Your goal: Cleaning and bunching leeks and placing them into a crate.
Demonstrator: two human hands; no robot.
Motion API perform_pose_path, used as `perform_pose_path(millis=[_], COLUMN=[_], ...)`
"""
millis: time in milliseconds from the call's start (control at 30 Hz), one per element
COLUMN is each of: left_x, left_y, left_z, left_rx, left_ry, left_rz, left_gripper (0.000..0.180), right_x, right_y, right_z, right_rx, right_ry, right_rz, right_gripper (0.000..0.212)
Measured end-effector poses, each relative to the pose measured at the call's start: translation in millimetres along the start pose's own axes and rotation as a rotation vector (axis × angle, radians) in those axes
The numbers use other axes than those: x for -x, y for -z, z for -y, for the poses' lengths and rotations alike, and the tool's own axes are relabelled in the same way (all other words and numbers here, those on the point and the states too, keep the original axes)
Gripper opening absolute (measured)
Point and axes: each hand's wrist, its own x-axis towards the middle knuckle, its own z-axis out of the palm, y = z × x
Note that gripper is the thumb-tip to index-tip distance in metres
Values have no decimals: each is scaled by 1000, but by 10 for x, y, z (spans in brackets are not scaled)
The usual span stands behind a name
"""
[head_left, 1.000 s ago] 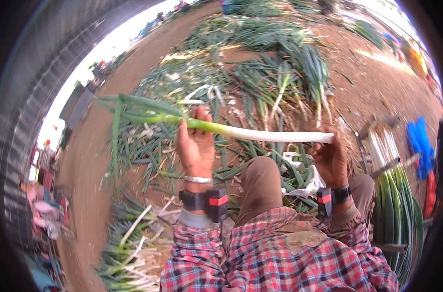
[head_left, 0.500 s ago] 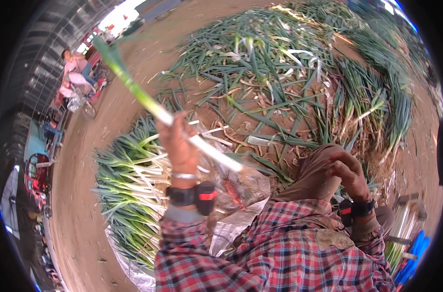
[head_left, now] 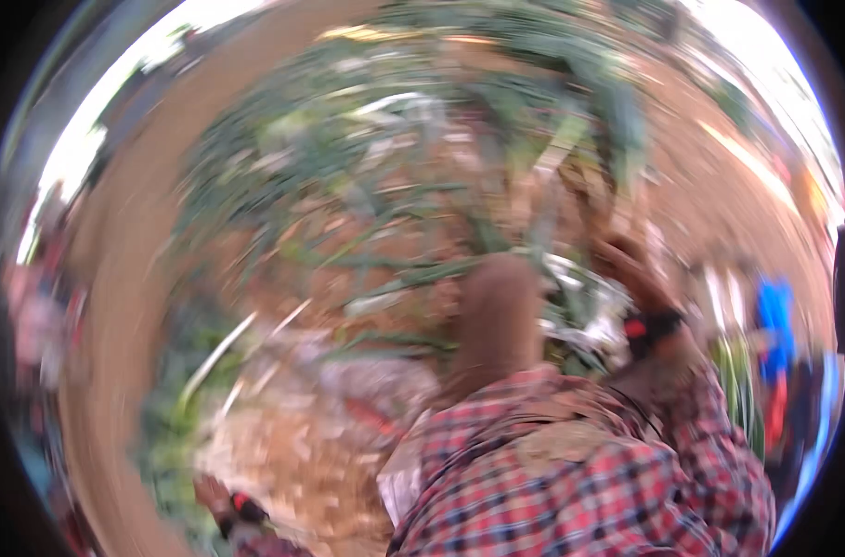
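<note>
Motion blurs the whole head view. My left hand (head_left: 214, 494) is low at the left, by the blurred layer of cleaned green onions (head_left: 176, 436); its fingers look apart, with nothing visible in them. White stalks, one a green onion (head_left: 216, 360), lie above that hand. To the right of my knee, my right hand (head_left: 630, 267) reaches forward to the root ends of a bunch of uncleaned green onions (head_left: 617, 121). Its fingers are smeared, so I cannot tell whether they grip a stalk.
A wide heap of green leaves and trimmings (head_left: 348, 158) covers the ground ahead. Clear plastic sheeting (head_left: 381, 376) lies left of my knee (head_left: 501, 306). At the right are upright green onions (head_left: 734, 390) and a blue cloth-like thing (head_left: 775, 320). A blurred pink shape (head_left: 37, 320) is at the far left.
The green onion raised in my left hand is no longer in it, and that hand has dropped to the lower left. My right hand has moved forward from my knee. The view has swung right.
</note>
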Motion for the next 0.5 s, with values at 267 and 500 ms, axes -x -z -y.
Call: perform_pose_path(millis=[267, 500], left_x=[2062, 3803], left_y=[-3107, -5267], left_z=[-1276, -1221], left_rx=[93, -330], left_ry=[-262, -269], left_rz=[833, 1342], left_gripper=[21, 27], right_x=[-490, -1565], right_y=[748, 478], right_z=[-833, -1619], right_rx=[-275, -366], right_ry=[-217, -445], right_rz=[-265, -228], right_gripper=[19, 23])
